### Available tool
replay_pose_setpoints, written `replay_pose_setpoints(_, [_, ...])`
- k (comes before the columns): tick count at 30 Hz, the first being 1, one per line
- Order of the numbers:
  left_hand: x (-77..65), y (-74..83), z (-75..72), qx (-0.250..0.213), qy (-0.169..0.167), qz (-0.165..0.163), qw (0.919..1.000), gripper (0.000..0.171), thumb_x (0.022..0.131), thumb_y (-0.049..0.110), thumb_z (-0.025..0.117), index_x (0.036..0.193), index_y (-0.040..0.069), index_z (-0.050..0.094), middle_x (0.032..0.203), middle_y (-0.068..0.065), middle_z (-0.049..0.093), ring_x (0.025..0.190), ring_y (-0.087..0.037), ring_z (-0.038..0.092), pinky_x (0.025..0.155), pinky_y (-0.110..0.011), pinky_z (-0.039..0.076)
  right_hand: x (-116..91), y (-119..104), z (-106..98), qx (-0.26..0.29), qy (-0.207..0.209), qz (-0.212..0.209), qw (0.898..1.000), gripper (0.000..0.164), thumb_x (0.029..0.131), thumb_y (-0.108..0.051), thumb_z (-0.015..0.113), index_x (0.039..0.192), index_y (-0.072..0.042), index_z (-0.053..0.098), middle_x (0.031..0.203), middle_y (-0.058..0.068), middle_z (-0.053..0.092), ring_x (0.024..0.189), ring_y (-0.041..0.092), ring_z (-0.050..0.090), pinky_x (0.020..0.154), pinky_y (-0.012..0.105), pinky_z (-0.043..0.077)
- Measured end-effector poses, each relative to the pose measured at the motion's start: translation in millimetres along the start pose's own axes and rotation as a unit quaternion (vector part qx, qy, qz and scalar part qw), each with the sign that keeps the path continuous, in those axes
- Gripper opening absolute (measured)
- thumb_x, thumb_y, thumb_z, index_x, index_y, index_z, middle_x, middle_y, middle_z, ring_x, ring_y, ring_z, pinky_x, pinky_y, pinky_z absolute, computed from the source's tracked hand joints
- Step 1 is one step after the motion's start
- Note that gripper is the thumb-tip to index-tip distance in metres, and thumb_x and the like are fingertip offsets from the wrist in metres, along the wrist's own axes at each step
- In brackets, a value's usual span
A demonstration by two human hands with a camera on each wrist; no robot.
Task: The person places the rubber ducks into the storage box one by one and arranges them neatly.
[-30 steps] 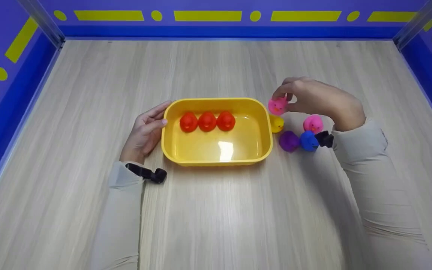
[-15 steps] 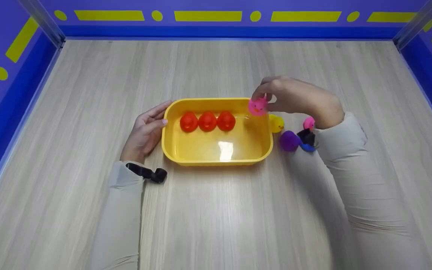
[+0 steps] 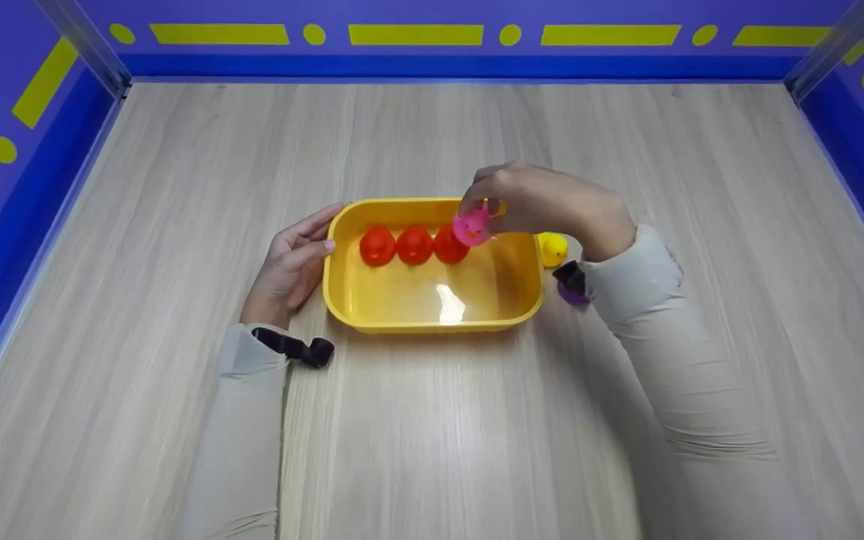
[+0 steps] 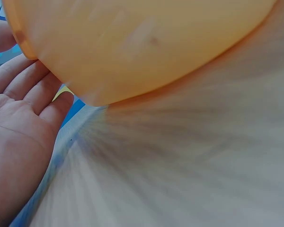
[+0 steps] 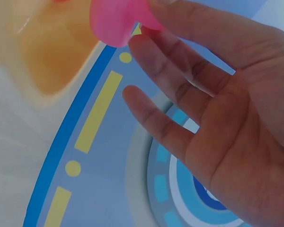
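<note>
A pink rubber duck point(image 3: 472, 227) is pinched between the thumb and fingers of my right hand point(image 3: 544, 196), held over the right half of a yellow plastic tub point(image 3: 432, 325). In the right wrist view the pink duck point(image 5: 114, 21) sits at the fingertips, with the other fingers spread loosely. Three red rubber ducks point(image 3: 415, 246) stand in a row along the tub's back wall; the pink one overlaps the rightmost. My left hand point(image 3: 291, 262) grips the tub's left end, thumb over the rim and fingers along the outer wall. The left wrist view shows the tub's side point(image 4: 146, 52) beside those fingers.
Right of the tub, a yellow duck point(image 3: 553, 249) stands against its wall. A purple duck point(image 3: 574, 297) is mostly hidden by the black wrist camera point(image 3: 571, 276). Blue walls with yellow marks point(image 3: 415, 34) enclose the wooden table point(image 3: 432, 135).
My right hand has carried the pink duck leftward, from beside the tub to over its inside. The sleeve now covers the blue and second pink ducks. My left hand stays put.
</note>
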State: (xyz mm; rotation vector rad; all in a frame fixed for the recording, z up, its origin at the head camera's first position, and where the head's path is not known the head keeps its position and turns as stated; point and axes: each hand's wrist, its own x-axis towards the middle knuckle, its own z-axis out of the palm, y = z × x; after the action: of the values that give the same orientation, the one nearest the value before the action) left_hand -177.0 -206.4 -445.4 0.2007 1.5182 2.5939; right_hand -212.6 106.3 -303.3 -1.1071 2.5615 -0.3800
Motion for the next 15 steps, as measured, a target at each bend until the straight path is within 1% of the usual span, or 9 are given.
replay_pose_setpoints(5, [0.4, -0.4, -0.1, -0.004, 0.002, 0.002, 1.0, 0.056, 0.084, -0.015, 0.045, 0.139, -0.016, 0.035, 0.127, -0.009, 0.061, 0.121, -0.018, 0.056, 0.104, -0.028, 0.045, 10.3, -10.2, 1.4, 0.0, -0.01, -0.016, 1.0, 0.031, 0.082, -0.012, 0.075, 0.113, -0.011, 0.071, 0.107, 0.005, 0.066, 0.099, 0.022, 0.062, 0.088, 0.033, 0.056])
replay_pose_setpoints(9, [0.8, 0.1, 0.1, -0.003, 0.003, -0.001, 1.0, 0.056, 0.084, -0.015, 0.045, 0.14, -0.016, 0.035, 0.128, -0.01, 0.06, 0.121, -0.018, 0.056, 0.105, -0.029, 0.045, 17.8, -16.8, 3.0, 0.008, -0.019, -0.03, 0.999, 0.03, 0.082, -0.008, 0.074, 0.112, -0.01, 0.071, 0.105, 0.006, 0.067, 0.098, 0.022, 0.061, 0.087, 0.032, 0.055])
replay_pose_setpoints(12, [0.9, 0.7, 0.1, -0.002, 0.005, -0.004, 1.0, 0.056, 0.085, -0.015, 0.045, 0.14, -0.016, 0.034, 0.129, -0.01, 0.06, 0.121, -0.017, 0.056, 0.105, -0.028, 0.045, 23.2, -22.4, 4.4, 0.014, -0.029, -0.031, 0.999, 0.03, 0.083, -0.008, 0.073, 0.113, -0.01, 0.071, 0.106, 0.006, 0.067, 0.097, 0.022, 0.06, 0.087, 0.031, 0.055])
replay_pose_setpoints(15, [0.7, 1.7, 0.7, 0.001, 0.008, -0.005, 1.0, 0.056, 0.085, -0.015, 0.045, 0.14, -0.015, 0.035, 0.13, -0.011, 0.06, 0.122, -0.017, 0.056, 0.105, -0.028, 0.044, 29.0, -28.7, 6.1, 0.018, -0.041, -0.022, 0.999, 0.03, 0.084, -0.009, 0.073, 0.113, -0.011, 0.071, 0.106, 0.005, 0.066, 0.096, 0.021, 0.059, 0.085, 0.029, 0.056])
